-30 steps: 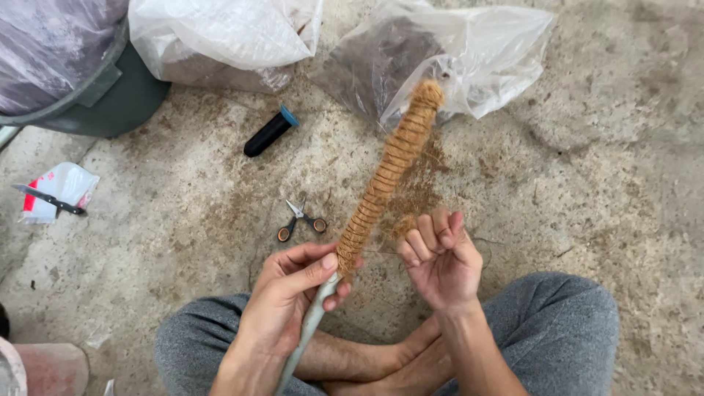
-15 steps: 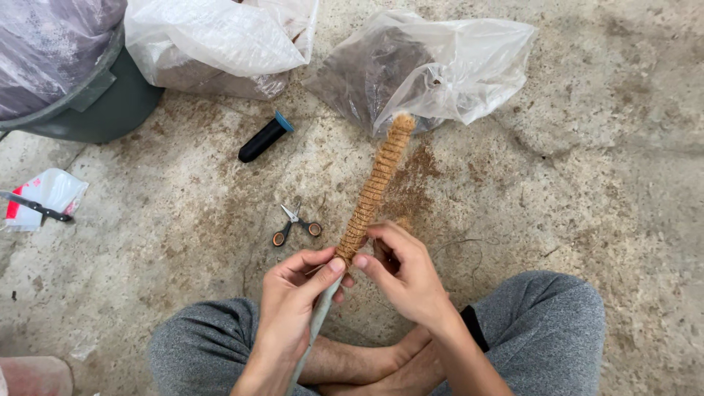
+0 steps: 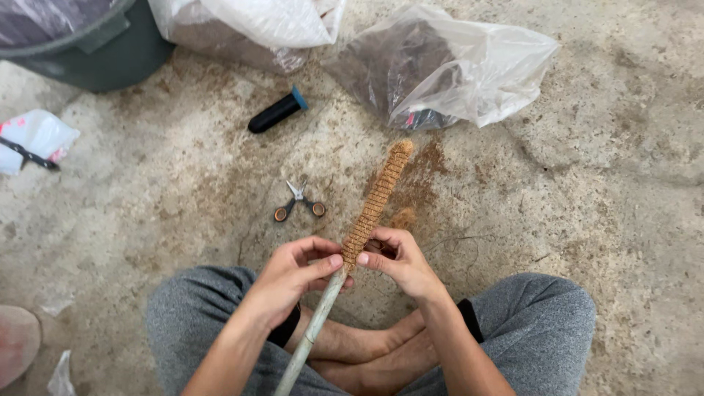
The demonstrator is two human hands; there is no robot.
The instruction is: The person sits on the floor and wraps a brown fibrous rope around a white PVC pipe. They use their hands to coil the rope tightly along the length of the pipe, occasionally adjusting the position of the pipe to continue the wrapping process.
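Head view: left hand (image 3: 297,273) pinched on pale stick (image 3: 315,330) below its coir-wrapped part (image 3: 375,202), right hand (image 3: 400,258) pinched on wrap's lower end, stick slanting over crossed legs, small scissors (image 3: 298,202) on concrete floor (image 3: 587,198) nearby, black tube (image 3: 276,111) beyond

I'm looking down at a rough concrete floor (image 3: 587,220), mottled grey and tan, with brown dusty staining (image 3: 433,165) across the middle. Daylight is flat and even, shadows soft.
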